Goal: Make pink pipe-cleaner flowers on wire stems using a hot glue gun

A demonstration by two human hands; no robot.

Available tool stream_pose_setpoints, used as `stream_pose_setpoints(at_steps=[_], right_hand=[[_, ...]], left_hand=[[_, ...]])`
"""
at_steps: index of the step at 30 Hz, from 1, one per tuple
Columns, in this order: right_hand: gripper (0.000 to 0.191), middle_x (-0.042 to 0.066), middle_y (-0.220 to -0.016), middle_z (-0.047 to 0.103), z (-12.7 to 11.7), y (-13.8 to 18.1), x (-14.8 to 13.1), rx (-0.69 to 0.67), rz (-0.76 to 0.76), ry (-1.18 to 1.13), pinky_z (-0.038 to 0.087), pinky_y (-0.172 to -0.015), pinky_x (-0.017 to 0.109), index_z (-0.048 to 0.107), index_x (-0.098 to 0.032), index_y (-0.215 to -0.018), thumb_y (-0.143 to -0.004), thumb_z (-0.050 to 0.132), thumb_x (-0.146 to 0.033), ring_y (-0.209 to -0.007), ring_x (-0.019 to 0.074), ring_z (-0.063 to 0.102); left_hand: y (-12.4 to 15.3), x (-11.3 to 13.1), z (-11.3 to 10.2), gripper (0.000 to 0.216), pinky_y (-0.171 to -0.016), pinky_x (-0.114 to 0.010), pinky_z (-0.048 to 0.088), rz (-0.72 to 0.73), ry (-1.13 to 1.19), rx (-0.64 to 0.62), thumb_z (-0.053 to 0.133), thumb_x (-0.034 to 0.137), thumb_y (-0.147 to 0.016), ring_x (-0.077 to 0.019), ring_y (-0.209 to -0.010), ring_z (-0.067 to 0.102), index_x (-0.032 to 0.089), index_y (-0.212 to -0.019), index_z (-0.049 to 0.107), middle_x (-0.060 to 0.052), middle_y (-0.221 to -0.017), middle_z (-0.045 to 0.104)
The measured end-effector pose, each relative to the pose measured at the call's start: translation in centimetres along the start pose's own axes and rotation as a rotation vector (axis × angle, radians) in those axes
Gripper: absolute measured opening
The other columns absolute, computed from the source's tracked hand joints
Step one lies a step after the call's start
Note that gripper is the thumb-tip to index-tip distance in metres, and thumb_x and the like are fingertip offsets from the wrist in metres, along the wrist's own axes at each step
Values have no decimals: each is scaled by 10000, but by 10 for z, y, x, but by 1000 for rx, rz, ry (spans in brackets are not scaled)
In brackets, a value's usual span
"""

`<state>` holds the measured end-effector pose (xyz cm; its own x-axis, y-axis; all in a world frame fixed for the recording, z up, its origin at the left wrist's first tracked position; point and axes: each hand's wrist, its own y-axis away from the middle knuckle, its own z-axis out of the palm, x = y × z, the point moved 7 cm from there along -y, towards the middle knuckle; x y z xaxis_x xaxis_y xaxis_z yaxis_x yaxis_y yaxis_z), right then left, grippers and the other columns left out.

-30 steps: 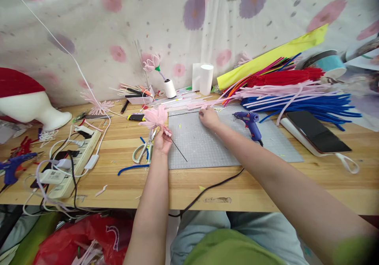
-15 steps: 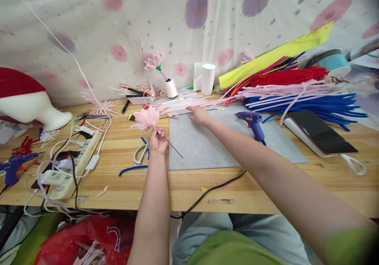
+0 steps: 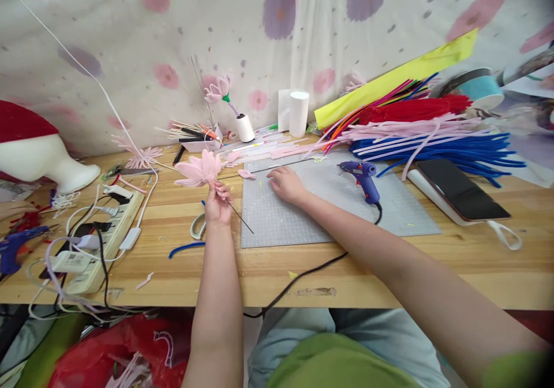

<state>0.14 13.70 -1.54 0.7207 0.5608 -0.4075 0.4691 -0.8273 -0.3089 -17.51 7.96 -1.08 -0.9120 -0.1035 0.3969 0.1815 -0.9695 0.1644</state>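
Observation:
My left hand (image 3: 219, 202) is closed around the base of a pink fuzzy-petalled flower (image 3: 199, 168). The flower's thin dark wire stem (image 3: 240, 216) sticks out below the fingers, slanting down to the right over the mat's edge. My right hand (image 3: 285, 185) rests palm down on the grey cutting mat (image 3: 303, 226), fingers loosely stretched to the left, with nothing visible in them. Just left of its fingertips lies a loose pink petal (image 3: 246, 174). A long dark wire (image 3: 281, 165) runs behind that hand. Right of it, a blue glue gun (image 3: 363, 179) lies on the mat.
Pipe cleaner bundles in blue (image 3: 433, 151) and red (image 3: 415, 109) fill the back right, near a phone (image 3: 463, 189). A finished flower (image 3: 220, 90) stands in a white spool (image 3: 245, 128). Left are a power strip (image 3: 108, 241), scissors (image 3: 198, 226) and a foam head (image 3: 52, 160).
My right hand has drawn back from the strips at the mat's far edge and come down onto the mat. My left hand still holds the flower. The view has shifted slightly.

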Motion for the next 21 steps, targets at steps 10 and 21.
stream_pose_setpoints(at_steps=[10,21], right_hand=[[321,67,-980,661,50,15,-101,-186,-35,-203,444,-753,288,583,-169,-1081,-837,500,-362,-900,186,600],[351,145,-986,667,62,2,-130,-282,165,-79,484,-718,300,545,-112,-1075,-742,523,-222,-895,235,641]], left_hand=[[17,67,0,214,-401,-55,376,129,-132,98,415,225,-910,6,-425,484,133,-751,524,51,-552,543],[30,64,-1,125,-413,-155,435,146,-704,298,582,93,-777,-58,-415,530,105,-654,562,26,-514,569]])
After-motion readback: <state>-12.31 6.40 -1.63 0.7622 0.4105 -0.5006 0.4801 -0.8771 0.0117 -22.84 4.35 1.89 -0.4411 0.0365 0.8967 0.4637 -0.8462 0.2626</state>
